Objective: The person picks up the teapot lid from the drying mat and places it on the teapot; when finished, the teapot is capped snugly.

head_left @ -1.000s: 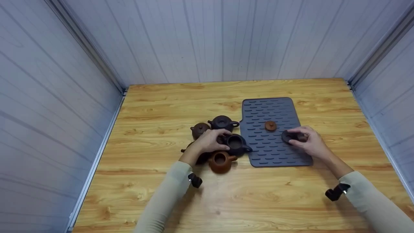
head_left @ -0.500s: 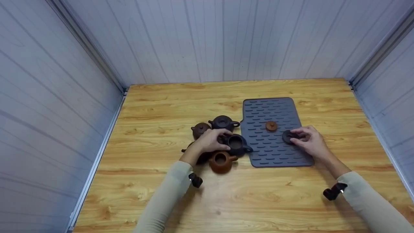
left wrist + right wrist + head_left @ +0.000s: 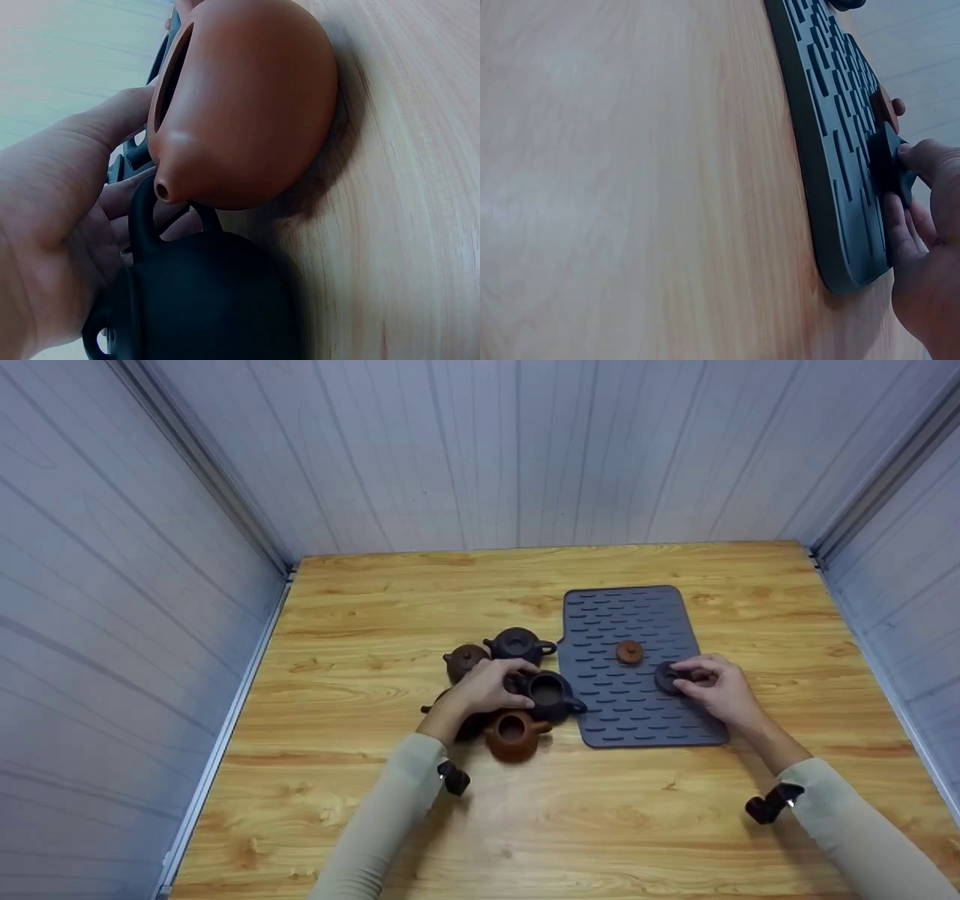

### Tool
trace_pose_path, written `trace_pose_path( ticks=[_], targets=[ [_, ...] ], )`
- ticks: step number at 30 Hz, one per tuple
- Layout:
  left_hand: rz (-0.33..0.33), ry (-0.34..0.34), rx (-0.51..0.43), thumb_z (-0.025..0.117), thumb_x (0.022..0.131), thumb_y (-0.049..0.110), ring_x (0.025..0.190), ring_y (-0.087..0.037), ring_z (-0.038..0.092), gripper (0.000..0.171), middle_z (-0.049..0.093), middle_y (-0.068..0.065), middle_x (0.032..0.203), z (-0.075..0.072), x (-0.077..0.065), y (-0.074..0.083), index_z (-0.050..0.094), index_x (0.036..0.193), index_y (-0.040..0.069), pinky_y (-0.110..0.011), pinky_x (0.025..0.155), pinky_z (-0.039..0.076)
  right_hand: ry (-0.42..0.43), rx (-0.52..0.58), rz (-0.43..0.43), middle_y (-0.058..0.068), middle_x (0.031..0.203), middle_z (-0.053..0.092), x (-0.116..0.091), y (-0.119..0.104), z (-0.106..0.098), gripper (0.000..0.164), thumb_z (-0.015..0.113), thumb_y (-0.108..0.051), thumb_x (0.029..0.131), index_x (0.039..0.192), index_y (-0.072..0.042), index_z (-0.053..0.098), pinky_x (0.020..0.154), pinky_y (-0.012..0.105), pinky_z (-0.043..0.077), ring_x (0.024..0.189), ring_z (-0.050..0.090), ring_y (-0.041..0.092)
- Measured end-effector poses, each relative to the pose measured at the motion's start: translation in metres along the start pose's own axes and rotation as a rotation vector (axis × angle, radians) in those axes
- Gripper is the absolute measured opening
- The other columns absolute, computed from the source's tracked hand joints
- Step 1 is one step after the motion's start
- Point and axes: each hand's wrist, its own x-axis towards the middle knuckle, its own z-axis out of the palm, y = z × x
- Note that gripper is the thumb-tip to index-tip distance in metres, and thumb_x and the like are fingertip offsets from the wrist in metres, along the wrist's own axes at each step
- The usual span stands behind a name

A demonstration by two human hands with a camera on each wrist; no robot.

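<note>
My left hand (image 3: 487, 688) is curled at the near left side of a dark, lidless teapot (image 3: 561, 711), thumb at its body. In the left wrist view an orange-brown teapot (image 3: 247, 105) hides most of that grip, and a black lidded teapot (image 3: 217, 300) sits under the palm. Over the grey ridged mat (image 3: 637, 720), my right hand (image 3: 724, 690) pinches a dark round lid (image 3: 666, 679) between thumb and fingers; the right wrist view has this lid (image 3: 885, 161) right at the mat's surface. A small orange-brown lid (image 3: 629, 652) with a knob lies on the mat.
Beyond the left hand stand a brown lidded teapot (image 3: 463, 661) and another dark lidded teapot (image 3: 514, 643), close together. Pale panel walls (image 3: 480, 457) enclose the wooden table (image 3: 600, 825) at the back and sides.
The right hand has shifted very slightly, with its fingers still at the dark lid. The left hand and the teapots hold their places.
</note>
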Motion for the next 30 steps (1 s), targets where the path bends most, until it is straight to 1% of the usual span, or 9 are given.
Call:
trace_pose_path(
  ticks=[4,8,9,15,18,20,22,26,30],
  targets=[
    [0.000,0.002,0.001,0.093,0.095,0.037,0.124,-0.024,0.076,0.057,0.080,-0.003,0.139,0.002,0.002,-0.004,0.073,0.148,0.030,-0.046,0.106,0.060,-0.003,-0.001,0.001,0.000,0.119,0.068,-0.001,-0.001,-0.001,0.026,0.083,0.000,0.100,0.124,0.009,0.081,0.085,0.006,0.052,0.103,0.059,-0.010],
    [0.000,0.012,0.019,0.092,0.095,0.039,0.124,-0.023,0.076,0.057,0.080,-0.002,0.139,0.004,0.003,-0.005,0.073,0.148,0.031,-0.045,0.105,0.060,-0.007,0.002,0.014,0.000,0.118,0.065,-0.001,-0.001,-0.002,0.027,0.083,-0.001,0.100,0.125,0.009,0.081,0.085,0.006,0.052,0.101,0.059,-0.008],
    [0.002,0.010,0.010,0.092,0.096,0.038,0.125,-0.025,0.076,0.057,0.080,-0.003,0.140,0.002,0.001,-0.002,0.073,0.148,0.030,-0.046,0.106,0.060,-0.009,0.001,0.016,0.001,0.118,0.065,-0.001,-0.001,-0.002,0.027,0.083,-0.001,0.100,0.125,0.009,0.081,0.085,0.006,0.052,0.101,0.059,-0.008],
    [-0.005,0.000,-0.018,0.091,0.097,0.034,0.128,-0.031,0.075,0.057,0.078,-0.010,0.143,-0.006,-0.008,0.013,0.072,0.150,0.024,-0.052,0.112,0.058,-0.009,-0.012,0.004,0.013,0.125,0.069,-0.001,-0.001,-0.001,0.025,0.082,-0.001,0.100,0.124,0.007,0.082,0.086,0.005,0.051,0.104,0.057,-0.013],
    [-0.017,-0.003,-0.024,0.091,0.097,0.034,0.129,-0.031,0.074,0.057,0.078,-0.011,0.143,-0.006,-0.008,0.013,0.072,0.150,0.025,-0.052,0.112,0.058,-0.009,-0.024,0.000,0.020,0.128,0.069,-0.001,-0.002,0.000,0.024,0.082,0.000,0.100,0.124,0.006,0.083,0.086,0.004,0.051,0.104,0.056,-0.016],
    [-0.034,-0.008,-0.037,0.091,0.097,0.034,0.130,-0.030,0.074,0.058,0.078,-0.010,0.144,-0.005,-0.006,0.011,0.072,0.150,0.026,-0.052,0.114,0.057,-0.016,-0.035,0.000,0.023,0.130,0.069,-0.001,-0.003,0.000,0.024,0.082,0.000,0.101,0.124,0.006,0.083,0.086,0.004,0.050,0.104,0.056,-0.016],
    [-0.037,-0.006,-0.034,0.092,0.095,0.039,0.130,-0.027,0.074,0.058,0.078,-0.006,0.144,-0.002,-0.001,0.004,0.072,0.150,0.030,-0.049,0.113,0.058,-0.027,-0.048,0.001,0.026,0.133,0.069,0.000,-0.004,0.000,0.024,0.081,0.000,0.101,0.124,0.006,0.082,0.086,0.003,0.050,0.104,0.055,-0.017],
    [-0.023,-0.002,-0.022,0.093,0.094,0.044,0.128,-0.023,0.075,0.059,0.079,-0.001,0.143,0.006,0.009,-0.014,0.072,0.149,0.036,-0.046,0.112,0.058,-0.050,-0.067,0.007,0.028,0.136,0.068,0.002,-0.007,0.000,0.025,0.080,-0.001,0.103,0.126,0.007,0.082,0.085,0.003,0.050,0.104,0.054,-0.017],
    [0.004,0.003,-0.019,0.094,0.092,0.045,0.129,-0.024,0.076,0.061,0.081,-0.001,0.140,0.012,0.014,-0.024,0.073,0.148,0.036,-0.047,0.112,0.059,-0.069,-0.054,0.017,0.027,0.137,0.067,0.002,-0.011,0.002,0.026,0.079,0.000,0.103,0.127,0.007,0.081,0.086,0.004,0.052,0.105,0.055,-0.016]
  ],
)
